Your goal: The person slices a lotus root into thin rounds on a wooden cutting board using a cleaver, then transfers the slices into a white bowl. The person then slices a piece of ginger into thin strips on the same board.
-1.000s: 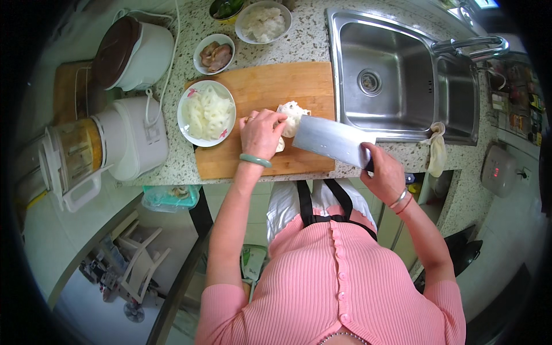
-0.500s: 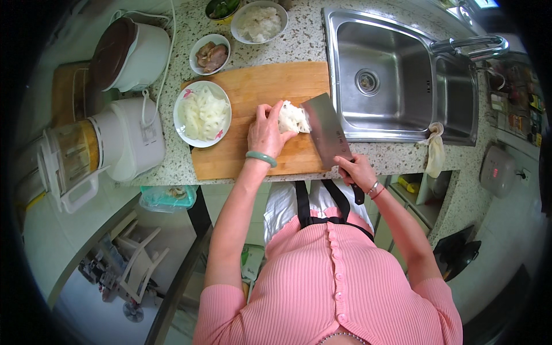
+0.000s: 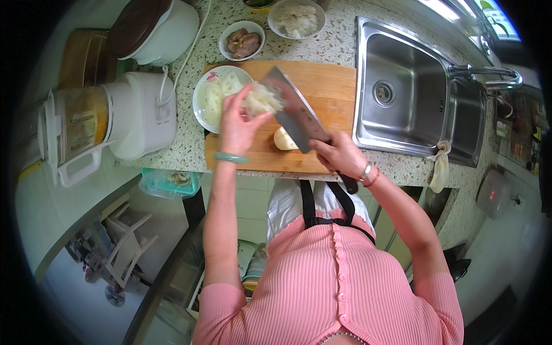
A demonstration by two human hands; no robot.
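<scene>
My left hand (image 3: 237, 125), with a green bangle at the wrist, pinches a bunch of pale slices (image 3: 263, 100), which look like lotus root and are blurred by motion. They are lifted against the blade of a cleaver (image 3: 301, 118), beside the plate's right edge. My right hand (image 3: 339, 153) grips the cleaver's dark handle, with the blade slanting up to the left over the wooden cutting board (image 3: 330, 95). Below the slices, a rounded pale chunk (image 3: 284, 140) lies on the board, partly covered by the blade. More pale slices (image 3: 215, 96) fill the white plate (image 3: 199, 118).
Behind the board stand a bowl of meat (image 3: 243, 45) and a bowl of white shreds (image 3: 296, 20). A steel sink (image 3: 363, 103) borders the board's right side, with a cloth (image 3: 440, 167) over its front edge. White appliances (image 3: 144, 115) with a cord occupy the left.
Both hands and the cleaver have moved left toward the plate. The slices have been lifted off the board, and a rounded chunk now shows there. The view has shifted slightly.
</scene>
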